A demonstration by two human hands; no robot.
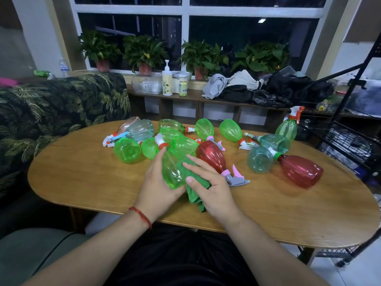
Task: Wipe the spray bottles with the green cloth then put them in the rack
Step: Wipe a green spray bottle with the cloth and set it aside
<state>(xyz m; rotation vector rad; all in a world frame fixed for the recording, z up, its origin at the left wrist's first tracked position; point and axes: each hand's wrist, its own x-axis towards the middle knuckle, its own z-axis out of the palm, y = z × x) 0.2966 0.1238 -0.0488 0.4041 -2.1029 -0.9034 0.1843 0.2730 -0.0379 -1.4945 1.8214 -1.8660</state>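
My left hand (157, 186) grips a green spray bottle (171, 172) from the left, its orange-collared white nozzle pointing away from me. My right hand (208, 184) presses the green cloth (195, 193) against the bottle's right side. Several more spray bottles lie in a heap on the wooden table (82, 178) behind my hands: green ones (127, 150), pale teal ones (260, 159) and two red ones (212, 155) (300, 170). One green bottle (287, 129) stands upright in the black wire rack (350, 141) at the right.
A leaf-patterned sofa (51, 112) flanks the table's left side. Behind the table a low shelf (206, 100) carries a pump bottle, containers and a pile of clothes. Potted plants line the window sill (144, 52).
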